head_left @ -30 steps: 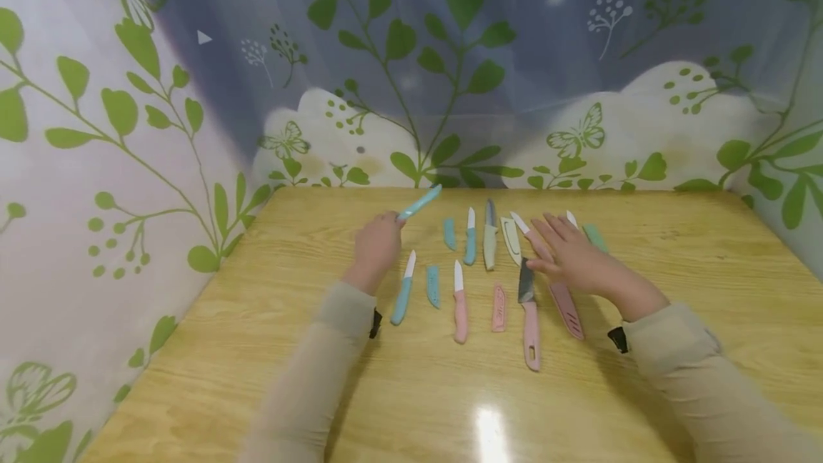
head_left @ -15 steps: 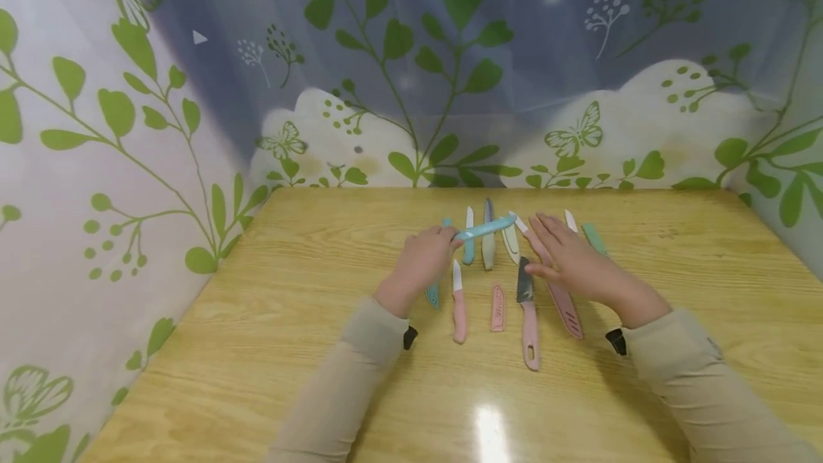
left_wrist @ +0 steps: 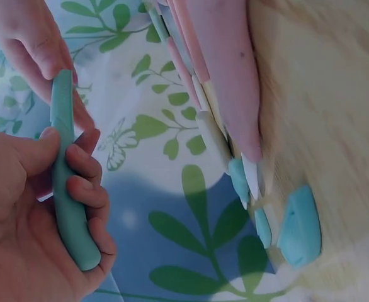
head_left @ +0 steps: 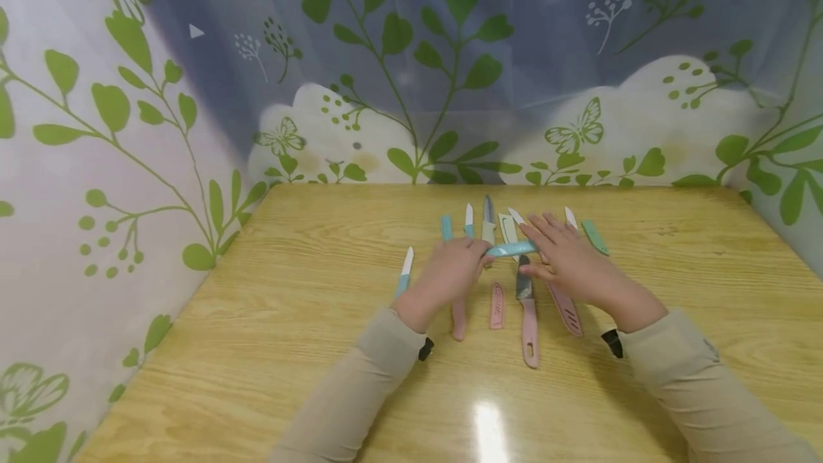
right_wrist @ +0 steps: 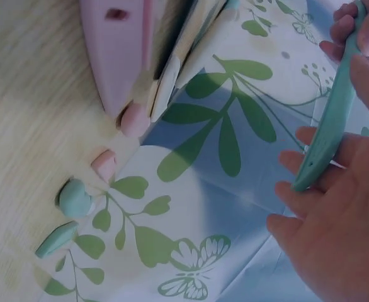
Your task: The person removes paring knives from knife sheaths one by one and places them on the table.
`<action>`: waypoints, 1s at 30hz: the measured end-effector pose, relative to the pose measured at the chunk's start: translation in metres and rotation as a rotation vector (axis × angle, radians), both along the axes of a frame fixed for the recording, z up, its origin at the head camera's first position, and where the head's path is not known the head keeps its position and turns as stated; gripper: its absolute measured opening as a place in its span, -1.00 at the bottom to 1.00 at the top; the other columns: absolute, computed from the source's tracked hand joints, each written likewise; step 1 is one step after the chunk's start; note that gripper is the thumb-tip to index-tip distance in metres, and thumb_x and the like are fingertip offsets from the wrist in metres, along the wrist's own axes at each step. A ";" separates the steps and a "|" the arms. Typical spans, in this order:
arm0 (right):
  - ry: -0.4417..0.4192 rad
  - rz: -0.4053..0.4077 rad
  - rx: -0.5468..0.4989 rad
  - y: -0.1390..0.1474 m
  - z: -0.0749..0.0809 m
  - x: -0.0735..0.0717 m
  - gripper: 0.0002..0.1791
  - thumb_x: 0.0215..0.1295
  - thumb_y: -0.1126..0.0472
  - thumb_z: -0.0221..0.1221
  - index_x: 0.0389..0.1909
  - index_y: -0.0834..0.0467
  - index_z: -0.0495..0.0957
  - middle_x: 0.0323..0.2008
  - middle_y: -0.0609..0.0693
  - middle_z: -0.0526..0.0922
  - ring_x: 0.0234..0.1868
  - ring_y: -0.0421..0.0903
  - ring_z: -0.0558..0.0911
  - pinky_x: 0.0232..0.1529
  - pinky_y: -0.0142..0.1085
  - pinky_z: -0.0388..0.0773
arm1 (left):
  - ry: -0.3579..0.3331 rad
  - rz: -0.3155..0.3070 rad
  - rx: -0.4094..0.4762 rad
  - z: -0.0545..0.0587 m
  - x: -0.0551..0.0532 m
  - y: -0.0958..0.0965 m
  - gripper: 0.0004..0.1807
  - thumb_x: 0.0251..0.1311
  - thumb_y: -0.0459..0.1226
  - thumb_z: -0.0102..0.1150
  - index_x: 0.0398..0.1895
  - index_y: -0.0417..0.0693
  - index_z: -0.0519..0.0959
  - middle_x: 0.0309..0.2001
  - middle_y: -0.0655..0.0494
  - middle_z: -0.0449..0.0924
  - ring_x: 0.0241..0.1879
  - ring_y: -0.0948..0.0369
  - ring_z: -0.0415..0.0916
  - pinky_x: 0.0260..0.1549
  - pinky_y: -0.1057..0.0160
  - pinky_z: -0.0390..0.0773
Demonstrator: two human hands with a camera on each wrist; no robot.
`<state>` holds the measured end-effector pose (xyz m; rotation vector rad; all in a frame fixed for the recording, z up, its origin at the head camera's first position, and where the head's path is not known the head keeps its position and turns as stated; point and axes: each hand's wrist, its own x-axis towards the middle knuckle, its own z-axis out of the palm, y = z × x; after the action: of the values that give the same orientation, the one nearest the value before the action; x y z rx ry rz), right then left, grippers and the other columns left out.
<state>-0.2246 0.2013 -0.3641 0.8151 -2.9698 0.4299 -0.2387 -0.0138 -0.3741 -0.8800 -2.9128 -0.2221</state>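
Note:
My left hand (head_left: 450, 270) grips a light-blue sheathed knife (head_left: 514, 249) by its handle, fingers curled around it in the left wrist view. The knife lies nearly level above the table, and its sheath end meets my right hand (head_left: 572, 263). In the right wrist view, that end of the knife (right_wrist: 329, 126) crosses the inner side of my right fingers, which stay extended and spread. Beneath the hands lie a pink-handled knife (head_left: 459, 324), partly covered, and a dark-bladed, pink-handled kitchen knife (head_left: 529, 334). A large pink sheath (head_left: 566, 309) shows below my right palm.
A blue-handled knife (head_left: 405, 279) lies left of my left hand. Farther back are a blue sheath (head_left: 446, 226), a cream-handled knife (head_left: 488, 216) and a cream sheath (head_left: 508, 228). A green sheath (head_left: 594, 236) lies right; a small pink sheath (head_left: 497, 306) lies in front.
My left hand has carried the sheathed knife rightward and turned it from slanting upward to nearly level, bringing its end to my right hand. The right hand has hardly moved.

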 end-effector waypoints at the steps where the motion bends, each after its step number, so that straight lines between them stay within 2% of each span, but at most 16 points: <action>1: 0.002 0.006 0.004 -0.001 0.000 0.001 -0.21 0.38 0.00 0.14 0.46 0.29 0.08 0.47 0.33 0.03 0.48 0.35 -0.09 0.38 0.30 -0.13 | 0.003 -0.002 -0.017 0.000 0.001 0.001 -0.60 0.49 -0.05 -0.17 0.20 0.04 0.49 0.06 0.16 0.62 0.05 0.18 0.56 0.03 0.08 0.53; 4: 0.019 0.024 0.017 -0.003 0.000 0.002 -0.27 0.37 0.03 0.16 0.43 0.27 0.16 0.42 0.31 0.17 0.47 0.33 0.00 0.39 0.28 -0.13 | -0.007 -0.006 -0.043 0.001 0.003 0.003 -0.58 0.49 -0.03 -0.21 0.22 0.04 0.48 0.10 0.15 0.60 0.07 0.17 0.56 0.04 0.10 0.53; 8: 0.043 0.053 0.016 -0.007 -0.001 0.003 -0.37 0.36 0.07 0.17 0.35 0.28 0.29 0.34 0.32 0.33 0.44 0.31 0.14 0.40 0.25 -0.10 | -0.036 -0.013 -0.036 0.002 0.006 0.005 -0.57 0.50 0.00 -0.25 0.19 0.05 0.48 0.03 0.15 0.62 0.03 0.16 0.56 0.03 0.10 0.52; 10: 0.048 0.072 0.012 -0.008 -0.001 0.004 -0.42 0.36 0.08 0.17 0.30 0.29 0.35 0.30 0.32 0.38 0.42 0.31 0.18 0.38 0.24 0.02 | -0.050 -0.015 -0.044 0.002 0.007 0.006 -0.56 0.50 0.01 -0.28 0.20 0.06 0.48 0.03 0.15 0.61 0.04 0.15 0.55 0.04 0.09 0.50; 12: 0.053 0.095 0.003 -0.010 -0.003 0.004 -0.47 0.37 0.10 0.17 0.25 0.31 0.40 0.23 0.30 0.47 0.35 0.28 0.32 0.31 0.20 0.22 | -0.062 -0.020 -0.049 0.002 0.008 0.007 -0.55 0.50 0.02 -0.29 0.20 0.06 0.47 0.04 0.15 0.61 0.05 0.16 0.54 0.05 0.09 0.49; 15: 0.049 0.109 -0.021 -0.010 -0.004 0.005 -0.54 0.38 0.14 0.16 0.19 0.31 0.45 0.11 0.26 0.58 0.14 0.21 0.56 0.08 0.09 0.51 | -0.053 -0.033 -0.052 0.000 0.009 0.007 -0.54 0.50 0.02 -0.30 0.21 0.06 0.47 0.05 0.15 0.60 0.05 0.18 0.53 0.04 0.13 0.50; 17: 0.043 0.113 -0.044 -0.010 -0.005 0.004 -0.59 0.39 0.16 0.14 0.15 0.30 0.47 0.01 0.21 0.65 -0.06 0.10 0.67 -0.05 -0.01 0.59 | -0.041 -0.044 -0.045 0.000 0.010 0.006 -0.54 0.50 0.02 -0.30 0.20 0.06 0.48 0.03 0.16 0.61 0.03 0.19 0.54 0.00 0.16 0.50; 19: 0.039 0.110 -0.061 -0.009 -0.006 0.004 -0.64 0.40 0.18 0.12 0.12 0.29 0.50 -0.05 0.17 0.67 -0.16 0.02 0.70 -0.13 -0.07 0.62 | -0.027 -0.053 -0.041 -0.001 0.010 0.006 -0.55 0.50 0.02 -0.30 0.18 0.07 0.49 -0.01 0.17 0.61 0.00 0.20 0.55 -0.06 0.18 0.50; 22: 0.046 0.110 -0.074 -0.009 -0.007 0.003 -0.68 0.41 0.18 0.11 0.07 0.27 0.52 -0.09 0.14 0.69 -0.21 -0.02 0.70 -0.17 -0.11 0.62 | -0.017 -0.061 -0.038 -0.002 0.010 0.006 -0.56 0.51 0.02 -0.31 0.16 0.07 0.50 -0.06 0.18 0.62 -0.04 0.21 0.56 -0.10 0.20 0.50; 30: 0.054 0.141 -0.101 -0.007 -0.006 0.002 -0.73 0.41 0.18 0.11 0.01 0.24 0.57 -0.11 0.10 0.69 -0.16 0.00 0.69 -0.13 -0.10 0.61 | -0.018 -0.076 -0.036 -0.002 0.010 0.006 -0.55 0.51 0.01 -0.34 0.18 0.07 0.49 -0.06 0.17 0.62 -0.05 0.21 0.57 -0.08 0.19 0.50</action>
<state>-0.2225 0.1946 -0.3703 1.0113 -2.8254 0.5498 -0.2284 -0.0075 -0.3761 -1.0011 -2.9114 -0.1838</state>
